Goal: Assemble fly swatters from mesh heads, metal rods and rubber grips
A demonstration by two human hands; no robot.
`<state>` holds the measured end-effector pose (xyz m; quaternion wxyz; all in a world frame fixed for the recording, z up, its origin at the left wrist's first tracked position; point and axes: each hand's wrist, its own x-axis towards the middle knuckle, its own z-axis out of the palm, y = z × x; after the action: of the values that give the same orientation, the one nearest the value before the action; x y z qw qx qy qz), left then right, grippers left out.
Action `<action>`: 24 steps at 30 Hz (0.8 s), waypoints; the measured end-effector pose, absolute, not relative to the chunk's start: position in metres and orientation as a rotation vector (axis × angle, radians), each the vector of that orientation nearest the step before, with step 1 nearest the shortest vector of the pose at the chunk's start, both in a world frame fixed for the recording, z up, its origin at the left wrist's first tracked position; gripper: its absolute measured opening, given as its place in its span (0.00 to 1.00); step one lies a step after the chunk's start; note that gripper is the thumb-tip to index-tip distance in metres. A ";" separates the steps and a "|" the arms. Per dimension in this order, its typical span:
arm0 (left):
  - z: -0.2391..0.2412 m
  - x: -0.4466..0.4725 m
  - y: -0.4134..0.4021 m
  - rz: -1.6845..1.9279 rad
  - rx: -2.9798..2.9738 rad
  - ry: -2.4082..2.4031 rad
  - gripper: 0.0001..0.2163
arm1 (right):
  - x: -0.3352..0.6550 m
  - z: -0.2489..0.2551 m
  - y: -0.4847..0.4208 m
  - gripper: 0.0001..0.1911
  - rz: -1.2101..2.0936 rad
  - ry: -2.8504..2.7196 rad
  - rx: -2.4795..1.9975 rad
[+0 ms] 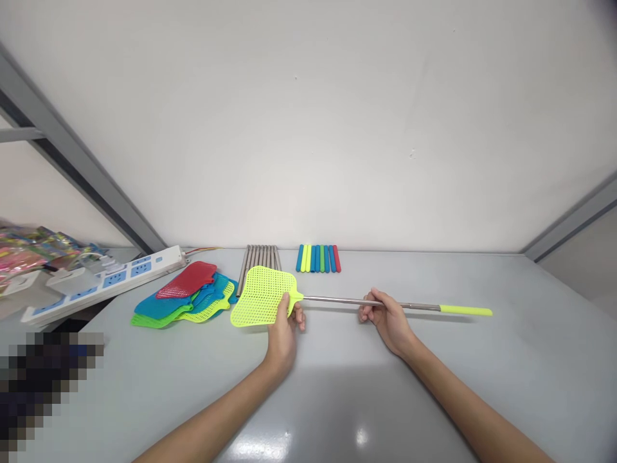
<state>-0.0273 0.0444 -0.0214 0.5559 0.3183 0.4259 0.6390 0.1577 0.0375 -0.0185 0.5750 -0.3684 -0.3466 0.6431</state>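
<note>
Beyond your left grip (284, 337) and right grip (391, 321), you face a plain pale wall (308, 128) with a few small marks. Below both grips, your smooth grey counter (530, 360) reaches that wall. Grey metal posts (81, 161) slant well outside each grip. Nearer you than either, bright glints (260, 448) shine on the countertop.

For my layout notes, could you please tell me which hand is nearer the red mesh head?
Left. The left hand, gripping the yellow mesh head, is right of the red mesh head; the right hand, holding the metal rod, is farther right.
</note>
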 end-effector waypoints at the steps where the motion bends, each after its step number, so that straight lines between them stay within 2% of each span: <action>1: -0.021 -0.027 0.045 1.509 0.737 0.999 0.10 | 0.157 -0.018 0.038 0.19 1.504 -0.819 -0.863; 24: -0.022 -0.028 0.044 1.462 0.710 0.940 0.10 | 0.157 -0.020 0.039 0.21 1.483 -0.813 -0.852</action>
<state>-0.0283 0.0441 -0.0220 0.5909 0.3051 0.4039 0.6282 0.1575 0.0386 -0.0205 0.5840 -0.3652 -0.3486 0.6356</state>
